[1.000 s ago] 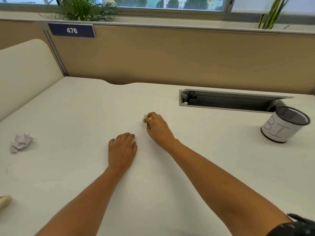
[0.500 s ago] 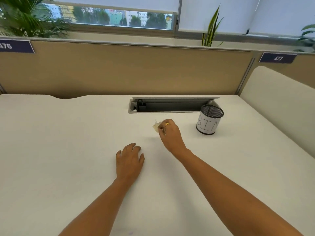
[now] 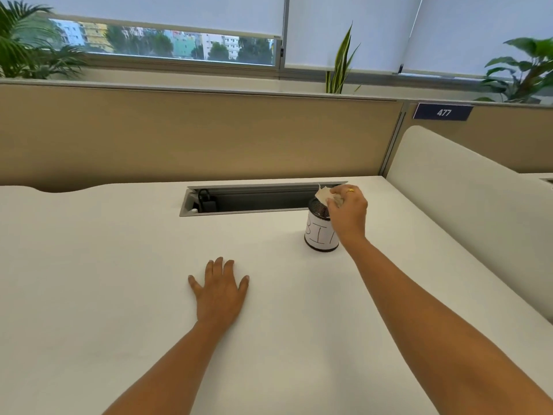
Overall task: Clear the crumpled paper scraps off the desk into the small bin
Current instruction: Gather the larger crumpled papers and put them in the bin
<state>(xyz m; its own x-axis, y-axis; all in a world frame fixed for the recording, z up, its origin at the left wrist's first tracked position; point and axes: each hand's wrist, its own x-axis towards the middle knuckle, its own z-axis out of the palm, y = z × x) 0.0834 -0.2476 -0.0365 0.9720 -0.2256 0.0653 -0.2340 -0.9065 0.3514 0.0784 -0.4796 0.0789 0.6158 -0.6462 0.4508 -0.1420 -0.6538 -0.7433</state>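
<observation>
From the head view, my right hand (image 3: 347,212) hangs over the bin (image 3: 320,235), fingers pinched on a scrap (image 3: 323,194) of crumpled paper. The scrap sticks out to the left of my fingertips, just above the bin's dark mesh mouth and toward its far edge. The bin stands upright on the tabletop (image 3: 119,265), just in front of the open cable tray (image 3: 254,199), with hand-drawn letters on its white wrap. My wrist covers the right part of its rim, so I cannot tell exactly how the scrap lines up with the opening.

My left hand (image 3: 220,292) lies flat and empty on the tabletop, fingers spread, well apart from the bin.

I judge the step in hand to be the drop. To do it well I would bring the scrap squarely over the middle of the mouth before loosening my fingers, since the opening is narrow and the tray slot gapes right behind it; a scrap let go too far back could fall into the slot. I would lower it close to the rim, as light paper drifts. I would also keep my wrist off the rim, because a small, light bin may tip. No other scraps show on the tabletop in this view.
</observation>
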